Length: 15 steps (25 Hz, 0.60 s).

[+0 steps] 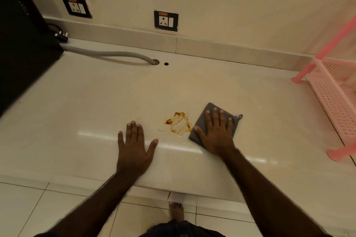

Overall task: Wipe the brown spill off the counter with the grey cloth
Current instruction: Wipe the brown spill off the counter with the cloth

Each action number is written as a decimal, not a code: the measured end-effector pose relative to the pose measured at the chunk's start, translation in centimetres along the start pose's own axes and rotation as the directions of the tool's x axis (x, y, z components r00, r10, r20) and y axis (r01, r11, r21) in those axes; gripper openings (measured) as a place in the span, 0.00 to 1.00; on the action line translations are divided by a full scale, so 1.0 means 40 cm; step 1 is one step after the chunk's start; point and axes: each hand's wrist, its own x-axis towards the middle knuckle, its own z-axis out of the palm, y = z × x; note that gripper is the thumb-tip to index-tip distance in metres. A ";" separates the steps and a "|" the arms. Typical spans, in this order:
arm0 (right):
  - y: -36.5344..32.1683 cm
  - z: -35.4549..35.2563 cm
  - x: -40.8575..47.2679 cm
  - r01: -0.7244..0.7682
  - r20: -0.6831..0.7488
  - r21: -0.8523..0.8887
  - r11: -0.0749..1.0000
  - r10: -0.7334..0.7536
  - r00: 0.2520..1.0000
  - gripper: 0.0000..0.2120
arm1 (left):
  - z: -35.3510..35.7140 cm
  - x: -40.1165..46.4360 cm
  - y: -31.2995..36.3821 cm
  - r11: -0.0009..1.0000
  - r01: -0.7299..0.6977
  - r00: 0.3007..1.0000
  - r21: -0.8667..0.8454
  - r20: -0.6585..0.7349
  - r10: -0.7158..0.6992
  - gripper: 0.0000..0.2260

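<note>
A brown spill [178, 123] lies smeared on the cream counter [96, 106], near its front edge. Just right of it lies the folded grey cloth [203, 119], its left corner touching the spill's edge. My right hand [216, 132] presses flat on the cloth with fingers spread, covering most of it. My left hand [134, 146] rests flat on the bare counter left of the spill, fingers apart, holding nothing.
A pink plastic rack [333, 92] stands at the counter's right end. A black appliance [21, 40] fills the left end, with a grey hose [115, 55] running into a hole near the back wall. Two wall sockets sit above. Tiled floor and my foot [176, 210] show below.
</note>
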 end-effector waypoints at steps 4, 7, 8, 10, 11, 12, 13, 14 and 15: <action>0.105 0.032 -0.131 -0.049 -0.074 0.017 0.999 0.050 0.996 0.50 | 0.003 -0.001 -0.004 1.000 -0.009 1.000 -0.005 -0.013 0.009 0.41; 0.123 0.033 -0.213 -0.209 -0.090 0.037 0.977 0.212 0.973 0.51 | 0.006 -0.002 -0.002 1.000 -0.006 1.000 -0.005 -0.021 0.005 0.41; 0.089 0.042 -0.236 -0.218 -0.081 0.030 0.976 0.219 0.972 0.51 | 0.005 -0.003 -0.002 1.000 -0.004 1.000 -0.007 -0.021 0.004 0.41; -0.008 0.073 -0.264 -0.166 -0.073 0.036 0.985 0.169 0.983 0.52 | 0.003 -0.002 -0.001 1.000 -0.005 1.000 -0.012 -0.027 0.005 0.41; -0.055 0.088 -0.264 -0.124 -0.074 0.048 0.991 0.127 0.989 0.51 | 0.002 -0.001 -0.001 1.000 -0.003 1.000 -0.017 -0.027 0.003 0.41; -0.086 0.095 -0.254 -0.093 -0.072 0.059 0.994 0.097 0.993 0.51 | 0.001 -0.001 -0.001 1.000 -0.002 1.000 -0.025 -0.023 0.001 0.41; -0.100 0.089 -0.237 -0.069 -0.067 0.065 0.995 0.073 0.995 0.51 | 0.002 -0.002 0.001 0.999 -0.004 1.000 -0.033 -0.022 0.003 0.41; -0.094 0.076 -0.213 -0.054 -0.063 0.060 0.997 0.057 0.996 0.51 | 0.001 -0.003 0.002 0.999 -0.007 1.000 -0.035 -0.027 0.006 0.41; -0.071 0.058 -0.184 -0.050 -0.055 0.055 0.997 0.053 0.997 0.51 | -0.001 -0.004 0.002 0.999 -0.009 1.000 -0.033 -0.028 0.008 0.41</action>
